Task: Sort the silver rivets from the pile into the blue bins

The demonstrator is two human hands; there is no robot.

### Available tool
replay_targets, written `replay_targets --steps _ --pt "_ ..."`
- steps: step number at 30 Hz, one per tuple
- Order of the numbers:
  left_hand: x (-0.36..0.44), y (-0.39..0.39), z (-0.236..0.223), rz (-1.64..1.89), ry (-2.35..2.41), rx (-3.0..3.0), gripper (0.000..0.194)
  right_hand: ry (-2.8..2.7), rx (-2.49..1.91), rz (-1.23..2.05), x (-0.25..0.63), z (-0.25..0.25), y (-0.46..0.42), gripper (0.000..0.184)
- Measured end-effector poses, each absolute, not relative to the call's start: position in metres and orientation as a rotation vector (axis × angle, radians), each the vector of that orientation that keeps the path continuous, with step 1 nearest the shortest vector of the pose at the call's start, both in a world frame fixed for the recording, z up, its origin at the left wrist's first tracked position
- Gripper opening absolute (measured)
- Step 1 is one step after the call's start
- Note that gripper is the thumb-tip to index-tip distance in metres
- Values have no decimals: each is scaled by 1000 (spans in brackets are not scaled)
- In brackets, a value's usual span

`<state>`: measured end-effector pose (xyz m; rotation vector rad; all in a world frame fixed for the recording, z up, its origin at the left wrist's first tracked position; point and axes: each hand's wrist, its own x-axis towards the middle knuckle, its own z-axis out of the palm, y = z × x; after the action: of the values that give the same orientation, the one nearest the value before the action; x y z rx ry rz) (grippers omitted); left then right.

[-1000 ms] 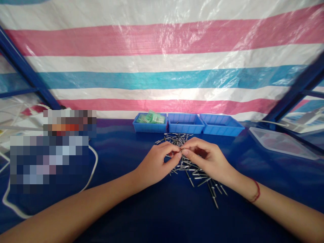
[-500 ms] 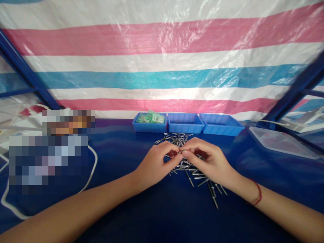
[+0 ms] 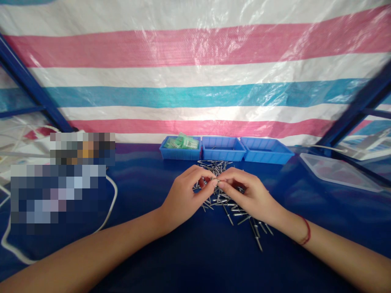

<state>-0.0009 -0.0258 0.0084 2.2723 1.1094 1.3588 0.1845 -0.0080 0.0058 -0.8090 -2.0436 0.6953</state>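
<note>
A loose pile of small metal rivets lies on the blue table cover, spreading from the bins toward the near right. My left hand and my right hand meet just above the pile, fingertips pinched together on one small metal rivet held between them. The other fingers of both hands are curled. A red string bracelet circles my right wrist.
Three blue plastic bins stand in a row at the table's back: the left bin holds green plastic pieces, the middle bin and right bin look nearly bare. A clear lid lies far right. A white cable loops at left.
Both hands have shifted slightly left and away from me while staying pinched together on the rivet. The pile has not moved.
</note>
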Motion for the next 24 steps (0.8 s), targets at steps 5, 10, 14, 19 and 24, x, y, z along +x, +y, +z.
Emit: replay_targets --steps 5,10,14,19,24 --pt "-2 -25 8 1330 1132 2280 8 -2114 -759 624 182 9 -12 16" --pt "-1 -23 7 1215 1191 2209 8 -1951 -981 416 194 12 4 25" --pt "2 -24 4 1126 1162 2198 9 -1818 -1271 -43 221 12 39 30" --pt "3 -25 1 1049 1102 2228 10 -1879 -1474 -284 241 5 69 32" --pt "3 -24 1 998 1110 2283 11 -1970 -1545 -368 233 -3 71 33"
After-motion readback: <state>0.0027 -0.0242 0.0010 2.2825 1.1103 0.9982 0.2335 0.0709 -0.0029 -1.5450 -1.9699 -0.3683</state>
